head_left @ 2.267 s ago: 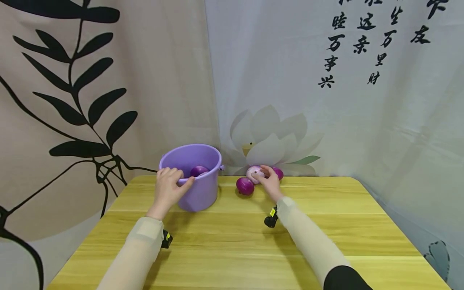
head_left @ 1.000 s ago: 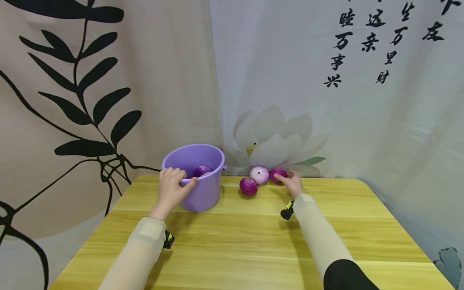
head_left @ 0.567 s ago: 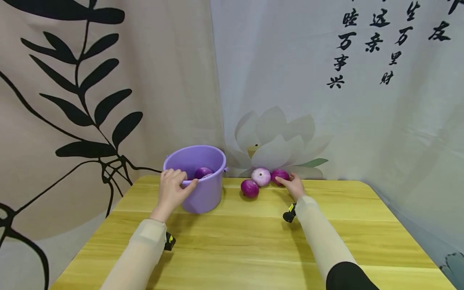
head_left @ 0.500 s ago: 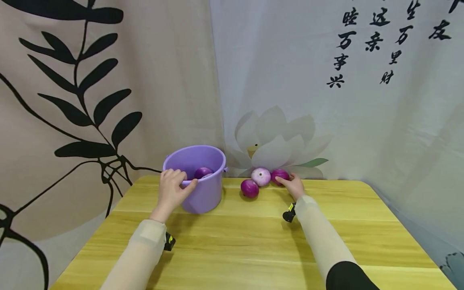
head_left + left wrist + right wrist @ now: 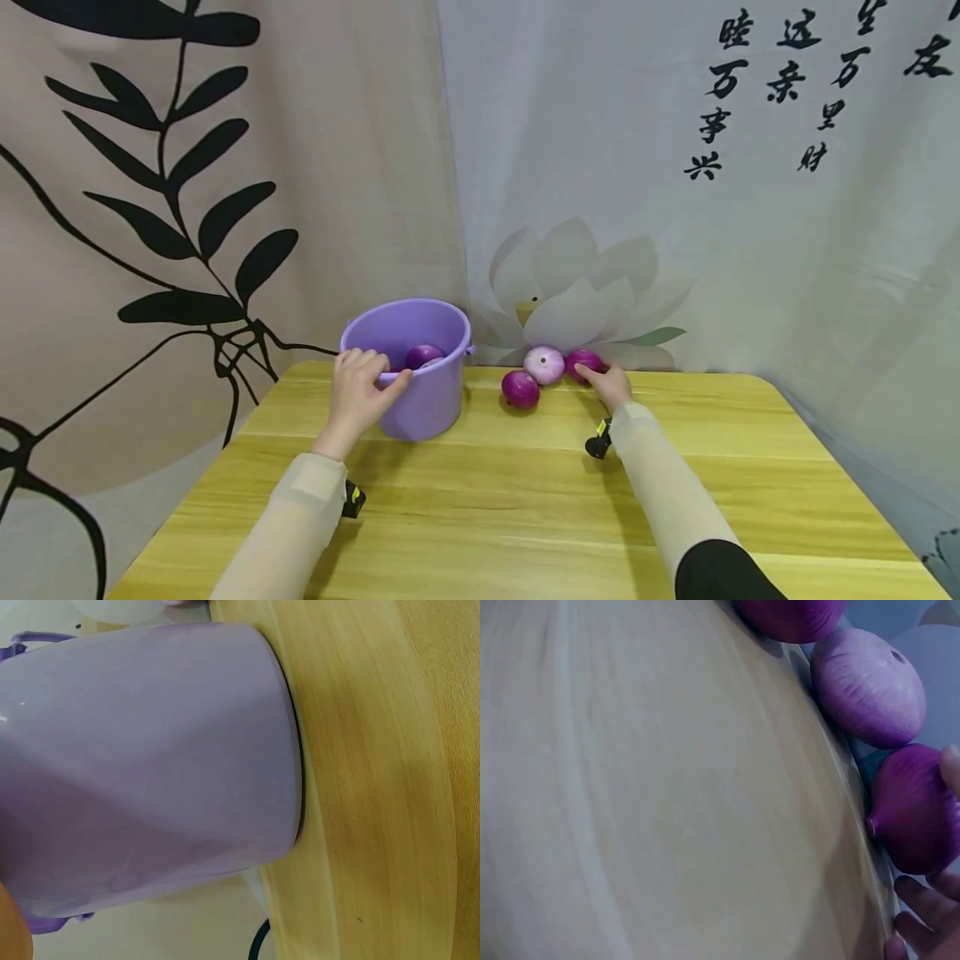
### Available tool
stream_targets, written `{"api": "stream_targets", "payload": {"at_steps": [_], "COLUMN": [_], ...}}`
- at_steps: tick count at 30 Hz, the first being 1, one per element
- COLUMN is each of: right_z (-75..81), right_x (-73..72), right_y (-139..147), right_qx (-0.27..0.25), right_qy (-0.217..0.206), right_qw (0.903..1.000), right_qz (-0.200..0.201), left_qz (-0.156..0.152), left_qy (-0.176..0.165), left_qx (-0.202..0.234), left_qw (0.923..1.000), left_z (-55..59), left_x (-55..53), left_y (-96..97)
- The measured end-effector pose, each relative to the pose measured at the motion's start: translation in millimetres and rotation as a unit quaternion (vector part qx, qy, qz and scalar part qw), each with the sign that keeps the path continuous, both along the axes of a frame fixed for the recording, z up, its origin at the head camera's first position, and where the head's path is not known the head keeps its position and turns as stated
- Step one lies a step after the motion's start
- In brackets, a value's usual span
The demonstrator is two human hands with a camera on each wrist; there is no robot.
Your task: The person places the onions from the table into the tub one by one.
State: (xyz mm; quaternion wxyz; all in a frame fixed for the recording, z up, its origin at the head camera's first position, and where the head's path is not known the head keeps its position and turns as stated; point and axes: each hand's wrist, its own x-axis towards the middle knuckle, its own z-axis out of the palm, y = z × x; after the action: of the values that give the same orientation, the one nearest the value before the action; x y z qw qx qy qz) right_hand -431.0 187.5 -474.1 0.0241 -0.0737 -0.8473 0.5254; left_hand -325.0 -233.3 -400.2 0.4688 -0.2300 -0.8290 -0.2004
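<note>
Right hand (image 5: 611, 387): pinching the far-right red onion (image 5: 584, 362) between thumb and fingertips at the back edge of the wooden table (image 5: 480, 508); lifted or resting, hard to tell.
Left hand (image 5: 358, 400): gripping the near rim of the purple bucket (image 5: 423, 408), upright on the table.
Bucket contents: inner red onion (image 5: 422, 356), partly hidden by the rim.
Pale onion (image 5: 545, 365): just left of the pinched one, seemingly touching.
Front red onion (image 5: 521, 391): just beside the pale onion, nearest the bucket.
Slip risk: likely from smooth, rounded skin and a fingertip hold; could roll off the back edge toward the printed curtain (image 5: 750, 283).
Knock risk: could send the pale onion rolling if dragged leftward.
Tipping risk: slight, from hard pressing on the rim.
</note>
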Motion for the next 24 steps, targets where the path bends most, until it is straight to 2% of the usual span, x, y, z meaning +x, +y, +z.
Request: {"api": "stream_targets", "payload": {"at_steps": [6,11,17,24], "right_z": [-1.2,-0.5,-1.0,-5.0], "right_x": [5.8,8.0,4.3,0.7], "right_y": [2.2,1.8,2.5,6.1], "right_qx": [0.023,0.016,0.005,-0.009], "right_qy": [-0.005,-0.007,-0.004,-0.006], "right_qw": [0.9997,0.9997,0.9999,0.9999], "right_qz": [-0.01,-0.016,-0.013,0.0], "left_qz": [-0.009,-0.013,-0.019,-0.008], "left_qy": [-0.003,0.002,0.009,-0.005], "left_qx": [0.0,0.0,0.004,0.003], "left_qw": [1.0,0.9999,0.9998,0.9999], "left_z": [-0.6,0.3,1.9,1.8], "left_x": [0.9,1.3,-0.2,-0.4], "left_y": [3.6,6.2,5.6,1.4]}}
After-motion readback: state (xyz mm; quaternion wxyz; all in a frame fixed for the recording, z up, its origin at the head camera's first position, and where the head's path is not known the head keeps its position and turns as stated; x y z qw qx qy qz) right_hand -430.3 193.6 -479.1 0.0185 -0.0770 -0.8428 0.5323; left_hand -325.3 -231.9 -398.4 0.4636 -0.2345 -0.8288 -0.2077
